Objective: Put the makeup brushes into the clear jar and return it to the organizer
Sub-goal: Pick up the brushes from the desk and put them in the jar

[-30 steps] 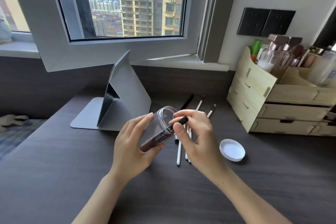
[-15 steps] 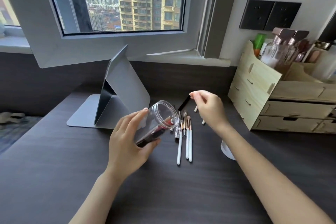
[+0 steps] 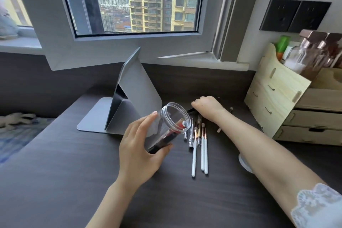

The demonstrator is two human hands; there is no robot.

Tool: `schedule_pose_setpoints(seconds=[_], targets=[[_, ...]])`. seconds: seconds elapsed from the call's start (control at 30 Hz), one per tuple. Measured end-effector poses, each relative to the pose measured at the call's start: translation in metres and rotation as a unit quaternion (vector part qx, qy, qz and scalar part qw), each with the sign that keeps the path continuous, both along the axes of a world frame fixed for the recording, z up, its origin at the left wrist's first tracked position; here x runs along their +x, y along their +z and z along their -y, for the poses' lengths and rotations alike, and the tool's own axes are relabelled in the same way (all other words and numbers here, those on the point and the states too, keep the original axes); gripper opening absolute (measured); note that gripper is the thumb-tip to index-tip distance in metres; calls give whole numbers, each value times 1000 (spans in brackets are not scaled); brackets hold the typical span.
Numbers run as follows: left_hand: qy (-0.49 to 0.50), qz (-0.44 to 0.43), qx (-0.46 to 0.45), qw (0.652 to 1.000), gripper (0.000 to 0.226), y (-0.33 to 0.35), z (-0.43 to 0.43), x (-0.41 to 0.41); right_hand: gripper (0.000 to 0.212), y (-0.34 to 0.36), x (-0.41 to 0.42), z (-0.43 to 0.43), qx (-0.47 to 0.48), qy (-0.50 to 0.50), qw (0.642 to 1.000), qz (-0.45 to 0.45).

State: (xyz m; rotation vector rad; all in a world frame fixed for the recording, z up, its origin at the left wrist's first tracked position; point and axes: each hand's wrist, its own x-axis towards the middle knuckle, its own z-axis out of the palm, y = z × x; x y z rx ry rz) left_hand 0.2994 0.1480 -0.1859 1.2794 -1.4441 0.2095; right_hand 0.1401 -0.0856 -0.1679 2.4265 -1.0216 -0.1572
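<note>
Here, at frame centre, my left hand [image 3: 140,152] wraps the tilted clear jar [image 3: 166,129], which looks light and slippery. My right hand [image 3: 208,107] covers the brushes [image 3: 199,146] on the desk [image 3: 74,181]; I cannot tell its grip. I would pinch these thin, stiff handles mid-length.

Single head-worn wide-angle view, looking forward and down over dark wood-grain desk [image 3: 74,181], close above both forearms, facing grey-framed window [image 3: 129,46] beyond.
</note>
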Motion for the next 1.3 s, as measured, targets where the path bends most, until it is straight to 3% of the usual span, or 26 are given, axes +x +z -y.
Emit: schedule_pose_setpoints(seconds=[0.07,0.1,0.13,0.2,0.27,0.33,0.37,0.47,0.53,0.6,0.7,0.77,0.83,0.9,1.0,1.03,1.13,1.23,1.3], targets=[[-1,1,-1,1000,76,0,0,0,15,4,-6,-7,-71,42,990,118],[-1,1,-2,1000,77,-1,0,0,12,7,-9,-13,-90,48,971,214],[-1,1,-3,1000,77,-1,0,1,11,12,-14,-20,-91,57,930,352],[-1,0,-3,1000,77,-1,0,0,5,31,-22,-48,-14,61,800,596],[-5,2,-1,1000,79,-1,-1,-1,10,54,-30,-89,110,92,627,765],[-8,9,3,1000,79,-1,-2,-2,19,74,-35,-133,177,137,494,840],[-9,12,5,1000,78,-1,-2,-2,23,81,-36,-154,194,149,460,853],[-14,31,3,999,75,-1,-3,-3,29,80,-29,-194,245,150,430,856],[-18,51,-1,999,70,-1,-5,-3,30,73,-20,-206,280,141,444,839],[-24,67,-1,997,69,-1,-7,-4,28,61,-12,-209,306,123,489,808],[-27,65,-2,997,70,-1,-8,-4,16,44,-8,-209,281,74,613,734],[-21,57,0,998,70,-1,-8,-4,25,37,-7,-208,211,54,703,677],[-22,44,-1,999,70,-1,-8,-4,35,34,-9,-206,158,68,752,637],[-23,23,0,999,71,-1,-7,-3,32,36,-14,-202,191,75,741,640],[-14,-12,2,1000,76,-2,-6,-1,20,42,-23,-182,273,26,608,745],[-11,-27,3,1000,77,-2,-5,0,21,42,-26,-169,260,-12,595,761],[-5,-79,-7,997,77,-2,-4,4,22,32,-29,-131,221,-132,654,712],[-4,-118,-17,993,78,-2,-3,5,21,21,-24,-104,225,-218,762,567],[-4,-129,-20,991,78,-3,-2,7,19,16,-18,-95,236,-251,816,464]])
